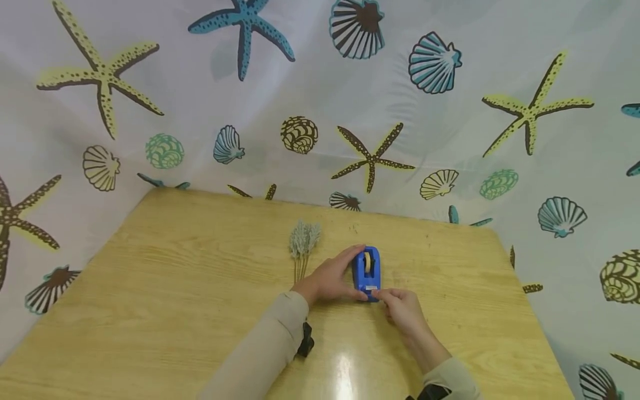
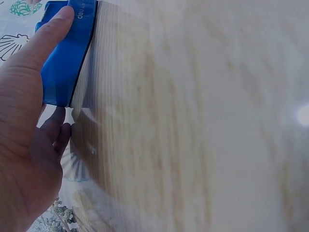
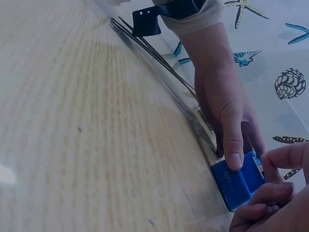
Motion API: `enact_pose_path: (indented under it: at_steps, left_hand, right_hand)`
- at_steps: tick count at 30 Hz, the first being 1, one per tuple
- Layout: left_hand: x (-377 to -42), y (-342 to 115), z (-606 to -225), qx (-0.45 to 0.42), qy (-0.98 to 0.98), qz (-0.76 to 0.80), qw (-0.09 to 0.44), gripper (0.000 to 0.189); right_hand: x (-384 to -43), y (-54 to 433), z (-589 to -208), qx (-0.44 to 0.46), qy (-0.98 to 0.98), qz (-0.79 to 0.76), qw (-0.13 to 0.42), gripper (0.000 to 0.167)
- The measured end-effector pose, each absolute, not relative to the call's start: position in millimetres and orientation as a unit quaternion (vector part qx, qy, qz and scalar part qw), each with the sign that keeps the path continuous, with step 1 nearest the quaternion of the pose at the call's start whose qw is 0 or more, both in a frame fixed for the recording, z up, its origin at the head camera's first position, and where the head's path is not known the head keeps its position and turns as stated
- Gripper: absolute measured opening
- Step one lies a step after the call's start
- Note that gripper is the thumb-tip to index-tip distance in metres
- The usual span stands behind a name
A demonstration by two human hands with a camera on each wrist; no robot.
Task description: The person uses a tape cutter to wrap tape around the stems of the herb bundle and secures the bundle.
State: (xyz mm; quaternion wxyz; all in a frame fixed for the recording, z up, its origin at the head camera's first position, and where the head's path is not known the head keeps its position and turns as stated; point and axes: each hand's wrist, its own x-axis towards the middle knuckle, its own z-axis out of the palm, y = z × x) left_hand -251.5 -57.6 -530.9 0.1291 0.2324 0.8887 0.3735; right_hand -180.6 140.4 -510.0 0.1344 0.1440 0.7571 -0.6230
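Observation:
A blue tape dispenser (image 1: 376, 264) stands on the wooden table, its small roll of tape (image 1: 367, 263) seated in the middle. My left hand (image 1: 330, 280) grips it from the left side, fingers at the far end and thumb on the near end. At the dispenser's toothed cutter (image 3: 258, 164), my right hand (image 1: 404, 312) has its thumb and index finger together, pinching the tape end there. The strip between those fingertips is mostly hidden. In the left wrist view the thumb presses on the dispenser's blue body (image 2: 67, 67).
A bunch of dried grey-green flower stems (image 1: 304, 240) lies just left of the dispenser, partly behind the left wrist. The wooden table (image 1: 200, 266) runs back to a white curtain (image 1: 300, 94) printed with shells and starfish. Black straps sit at both wrists.

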Motion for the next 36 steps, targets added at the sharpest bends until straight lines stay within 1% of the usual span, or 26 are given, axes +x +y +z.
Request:
enact_pose_path:
  at_steps: [2, 9, 17, 23, 29, 33, 36]
  left_hand:
    - [-253.0, -56.1, -529.4, 0.236, 0.888, 0.373, 0.130, 0.116]
    - [-255.0, -56.0, -529.4, 0.232, 0.889, 0.369, 0.137, 0.116]
    - [-255.8, -55.8, -527.2, 0.237, 0.886, 0.375, 0.137, 0.116]
    - [-255.7, -55.5, -530.0, 0.244, 0.888, 0.366, 0.136, 0.116]
    - [-257.8, -54.1, -527.2, 0.252, 0.885, 0.367, 0.134, 0.115]
    - [-256.1, -55.4, -526.1, 0.246, 0.884, 0.373, 0.137, 0.115]
    - [-255.2, -57.3, -525.8, 0.240, 0.885, 0.374, 0.138, 0.114]
  right_hand:
    - [-179.8, 142.1, -510.2, 0.144, 0.758, -0.623, 0.131, 0.027]
    - [-173.3, 141.5, -509.7, 0.126, 0.756, -0.628, 0.135, 0.040]
    - [-168.5, 138.9, -508.0, 0.128, 0.752, -0.636, 0.122, 0.040]
    - [-164.8, 138.3, -509.1, 0.139, 0.754, -0.628, 0.133, 0.036]
    - [-163.7, 138.2, -505.2, 0.139, 0.755, -0.629, 0.124, 0.032]
    - [-160.5, 137.5, -503.9, 0.133, 0.758, -0.625, 0.131, 0.036]
    - [-157.8, 135.8, -503.6, 0.131, 0.756, -0.626, 0.138, 0.036]
